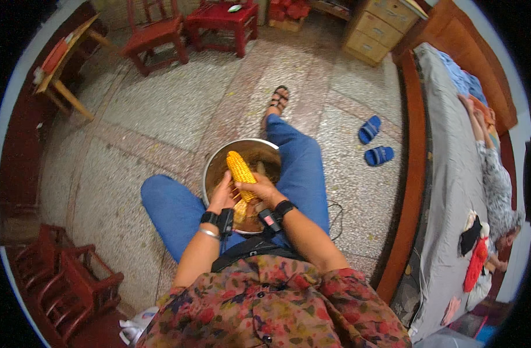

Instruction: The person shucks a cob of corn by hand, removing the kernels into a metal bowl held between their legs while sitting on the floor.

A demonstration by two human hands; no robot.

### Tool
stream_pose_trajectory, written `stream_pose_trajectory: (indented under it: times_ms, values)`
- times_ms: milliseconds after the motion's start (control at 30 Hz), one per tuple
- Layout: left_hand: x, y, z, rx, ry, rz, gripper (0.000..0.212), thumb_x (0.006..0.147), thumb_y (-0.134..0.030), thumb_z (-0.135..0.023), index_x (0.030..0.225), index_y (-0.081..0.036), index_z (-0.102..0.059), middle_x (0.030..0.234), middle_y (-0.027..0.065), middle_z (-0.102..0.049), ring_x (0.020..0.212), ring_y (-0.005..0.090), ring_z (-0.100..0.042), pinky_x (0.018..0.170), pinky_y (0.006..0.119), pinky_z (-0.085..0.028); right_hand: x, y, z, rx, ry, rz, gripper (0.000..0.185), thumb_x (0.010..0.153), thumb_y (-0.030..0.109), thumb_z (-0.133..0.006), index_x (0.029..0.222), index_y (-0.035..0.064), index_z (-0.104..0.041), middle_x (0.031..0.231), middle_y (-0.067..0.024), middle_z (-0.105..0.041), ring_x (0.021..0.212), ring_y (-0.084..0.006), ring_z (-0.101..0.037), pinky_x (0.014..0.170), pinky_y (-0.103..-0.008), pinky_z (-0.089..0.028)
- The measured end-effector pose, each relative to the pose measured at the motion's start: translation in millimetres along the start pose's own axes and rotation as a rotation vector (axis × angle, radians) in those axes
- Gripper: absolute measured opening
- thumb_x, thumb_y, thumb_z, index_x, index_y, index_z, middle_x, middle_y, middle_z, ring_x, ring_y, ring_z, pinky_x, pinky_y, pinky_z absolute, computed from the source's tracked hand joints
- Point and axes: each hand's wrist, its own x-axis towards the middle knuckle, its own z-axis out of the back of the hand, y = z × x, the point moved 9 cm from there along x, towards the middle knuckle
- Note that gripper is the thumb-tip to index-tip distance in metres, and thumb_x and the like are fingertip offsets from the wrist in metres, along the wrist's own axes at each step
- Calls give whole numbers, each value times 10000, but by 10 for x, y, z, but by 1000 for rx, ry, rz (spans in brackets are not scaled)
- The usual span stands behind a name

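Observation:
A yellow ear of corn (240,168) with its kernels on is held over a round metal pot (206,174) between my legs. My right hand (260,188) is closed around the ear's lower part, thumb across the kernels. My left hand (223,191) is at the ear's left side, its fingers close to the kernels; whether they grip it is unclear. Below the ear, pale yellow husk or loose corn (240,210) shows between my wrists. The pot's inside is brownish and partly hidden by my hands and right leg.
Blue slippers (378,155) lie on the speckled floor to the right, beside a bed (435,174) where another person lies. Red wooden chairs (154,39), a red stool (222,15) and a drawer cabinet (374,32) stand ahead. A thin black cable (340,217) lies by my right thigh.

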Motion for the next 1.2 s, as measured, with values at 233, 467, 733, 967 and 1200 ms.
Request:
stream_pose_trajectory:
  times_ms: [233,467,733,967,1200]
  values:
    - [15,2,95,-175,29,-41,358,827,-239,-632,1111,-72,-491,1025,102,-579,967,252,-565,875,411,-456,9,-66,-37,-211,44,17,502,766,279,-691,1166,16,-540,1090,-93,-589,989,-177,-549,842,-288,-435]
    - [-79,-363,104,-165,-28,-365,309,822,-185,-618,1060,-46,-480,1008,96,-574,985,248,-548,912,423,-436,118,-232,140,225,-4,-129,467,920,400,-447,1162,4,-491,996,-107,-589,883,-190,-593,805,-370,-489]
    - [-125,-480,245,-283,-94,-414,256,798,-139,-639,998,-32,-520,939,87,-583,923,225,-568,857,385,-461,79,-296,35,254,20,-233,352,890,349,-524,1076,49,-515,977,-93,-590,871,-235,-613,736,-398,-534]
    - [-133,-488,219,-232,-69,-416,343,806,-205,-629,1065,-48,-468,1000,89,-562,1004,242,-521,926,418,-416,107,-322,37,206,111,-181,314,867,266,-582,1075,42,-511,1007,-97,-589,869,-233,-620,751,-372,-536]
    - [-108,-478,263,-241,-88,-412,328,808,-207,-627,1058,-61,-473,1005,87,-564,1010,246,-523,926,425,-417,74,-280,44,166,95,-184,332,858,222,-599,1106,25,-498,983,-86,-593,855,-214,-623,751,-349,-535]
